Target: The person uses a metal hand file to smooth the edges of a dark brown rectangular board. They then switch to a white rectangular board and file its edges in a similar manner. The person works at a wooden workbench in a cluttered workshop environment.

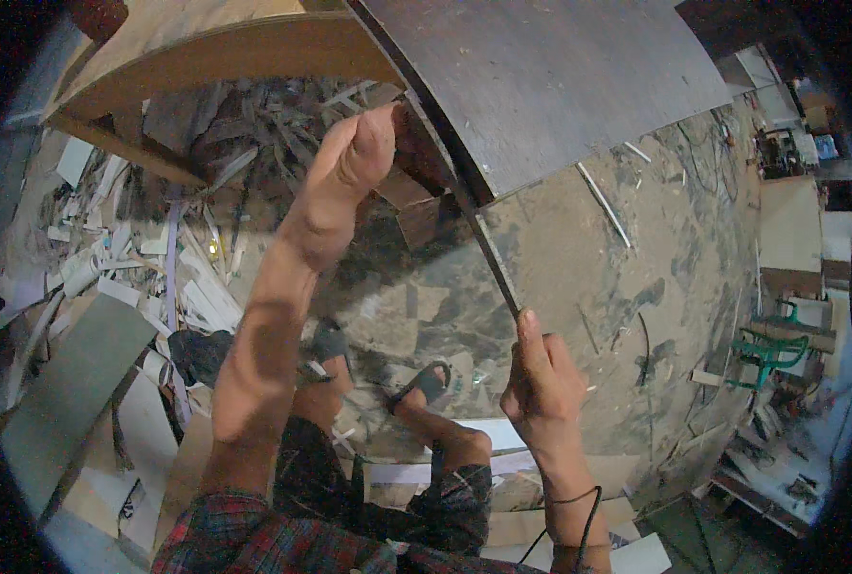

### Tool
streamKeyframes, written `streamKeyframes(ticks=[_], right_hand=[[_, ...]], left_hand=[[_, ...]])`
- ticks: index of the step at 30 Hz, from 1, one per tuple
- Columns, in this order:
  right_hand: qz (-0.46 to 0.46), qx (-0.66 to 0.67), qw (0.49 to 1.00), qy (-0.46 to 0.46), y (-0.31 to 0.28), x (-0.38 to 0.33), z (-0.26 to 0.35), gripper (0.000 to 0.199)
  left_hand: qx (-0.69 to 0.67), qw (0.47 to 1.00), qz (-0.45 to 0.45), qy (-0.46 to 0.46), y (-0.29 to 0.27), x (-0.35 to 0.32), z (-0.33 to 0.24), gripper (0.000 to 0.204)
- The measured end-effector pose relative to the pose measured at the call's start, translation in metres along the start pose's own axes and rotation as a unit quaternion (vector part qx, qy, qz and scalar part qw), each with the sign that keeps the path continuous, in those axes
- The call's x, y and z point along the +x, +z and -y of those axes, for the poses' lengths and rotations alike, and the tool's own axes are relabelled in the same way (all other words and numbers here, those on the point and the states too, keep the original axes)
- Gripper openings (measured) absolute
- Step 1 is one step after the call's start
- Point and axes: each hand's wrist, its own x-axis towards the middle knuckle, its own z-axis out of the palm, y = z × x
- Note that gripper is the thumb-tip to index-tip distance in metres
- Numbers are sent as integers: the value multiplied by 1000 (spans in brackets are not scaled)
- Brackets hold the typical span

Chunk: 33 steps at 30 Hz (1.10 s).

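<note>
two hands grip a dark plywood sheet [541, 86] — left hand [349, 163] clamped on its edge, right hand [541, 383] pinching the corner — a slip could drop it onto sandalled feet [426, 383].

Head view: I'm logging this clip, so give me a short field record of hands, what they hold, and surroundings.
left hand: raised, gripping the dark board's edge
right hand: lower, holding the same edge near its corner
held thing: large dark board, tilted up
feet: in sandals on a dusty floor
left side: heap of wood offcuts
far right: green chair

Two hands [349, 172], one dark board [560, 77]
</note>
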Motion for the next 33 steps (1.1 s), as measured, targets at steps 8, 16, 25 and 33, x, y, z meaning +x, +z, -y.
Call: streamKeyframes(ticks=[8,16,25,33], right_hand=[[19,48,997,-53,12,52,17,87],[15,81,994,-77,10,4,24,80],[27,-126,991,-37,-63,2,22,63],[77,-104,992,-14,-20,44,35,64]], left_hand=[[-117,990,39,-66,-32,2,16,100],[-167,985,33,16,-28,-28,48,113],[-170,973,-125,95,31,9,28,38],[-182,939,-276,92,13,-2,72,25]])
